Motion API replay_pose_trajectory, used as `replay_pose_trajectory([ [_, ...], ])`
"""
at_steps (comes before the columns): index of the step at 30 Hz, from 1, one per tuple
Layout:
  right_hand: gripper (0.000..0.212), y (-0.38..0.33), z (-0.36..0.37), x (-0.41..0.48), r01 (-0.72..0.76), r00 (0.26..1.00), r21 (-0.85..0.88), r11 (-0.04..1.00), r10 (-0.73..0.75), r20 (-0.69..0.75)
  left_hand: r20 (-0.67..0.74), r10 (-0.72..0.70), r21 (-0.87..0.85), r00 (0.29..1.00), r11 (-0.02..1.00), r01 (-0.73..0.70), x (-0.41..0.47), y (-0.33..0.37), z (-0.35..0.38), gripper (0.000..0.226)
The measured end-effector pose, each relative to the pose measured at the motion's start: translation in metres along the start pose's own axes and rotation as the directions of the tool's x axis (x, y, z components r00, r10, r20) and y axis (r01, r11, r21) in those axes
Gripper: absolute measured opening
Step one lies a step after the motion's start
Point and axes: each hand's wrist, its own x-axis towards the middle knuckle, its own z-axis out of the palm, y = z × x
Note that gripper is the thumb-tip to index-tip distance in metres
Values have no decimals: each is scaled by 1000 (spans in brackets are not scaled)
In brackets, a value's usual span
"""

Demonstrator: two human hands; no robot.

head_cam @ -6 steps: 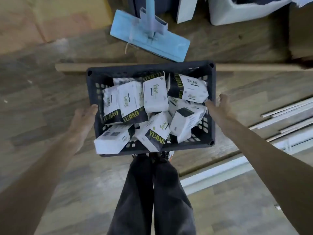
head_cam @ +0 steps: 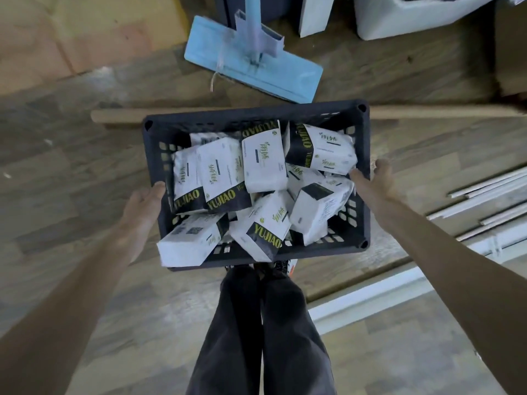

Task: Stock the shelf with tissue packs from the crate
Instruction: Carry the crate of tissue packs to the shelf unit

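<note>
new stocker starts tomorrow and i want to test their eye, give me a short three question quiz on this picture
1. True or false: the crate holds no tissue packs.
2. What lies on the floor just beyond the crate? A) a blue flat mop B) a red bucket C) a ladder
3. Fill in: the left hand and the right hand each hold the crate at one of its ___ walls, thumb at the rim.

Key: 1 false, it is piled with packs; 2 A; 3 side
</note>
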Motion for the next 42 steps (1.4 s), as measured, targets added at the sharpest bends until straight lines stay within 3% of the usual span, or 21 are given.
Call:
replay_pose_trajectory([
  [3, 67, 1, -1, 4, -26, 1000, 50, 998, 26, 16, 13, -25, -35, 1000, 999, 26, -4, 8, 0, 62],
  [7, 48, 2, 2, 16, -56, 998, 99, 994, 53, 38, 8, -99, -113, 995, 989, 99, 19, -2, -7, 94],
  [9, 52, 3, 5, 21, -79, 996, 129, 988, 73, 53, -7, -139, -181, 990, 974, 136, 22, -1, -3, 79],
  [12, 56, 4, 5, 28, -118, 992, 180, 977, 110, 55, -25, -150, -261, 988, 956, 138, 13, 10, 6, 16],
  [13, 54, 3, 3, 29, -127, 991, 195, 973, 119, 54, -35, -149, -273, 988, 953, 134, 11, 10, 6, 10],
  [17, 32, 1, -8, 16, -154, 988, 270, 951, 140, 70, -64, -150, -293, 987, 948, 125, -7, 15, -5, 21],
  [20, 13, -3, -24, -9, -98, 995, 272, 957, 96, 23, -82, -135, -296, 987, 949, 106, -34, 21, -17, 19],
  [28, 4, -90, -111, -112, 79, 996, 229, 970, -70, -49, -158, -46, -307, 986, 952, -5, -149, 89, -105, 4],
  [34, 18, -185, -212, -248, 236, 959, 147, 961, -206, -194, -301, 85, -271, 950, 947, -171, -290, 138, -209, 20],
  [39, 16, -276, -273, -365, 390, 912, 84, 917, -371, -173, -388, 167, -317, 906, 899, -302, -405, 167, -304, 21],
  [42, 27, -334, -284, -432, 489, 866, 18, 872, -484, -125, -459, 177, -327, 870, 878, -351, -460, 169, -359, 20],
])
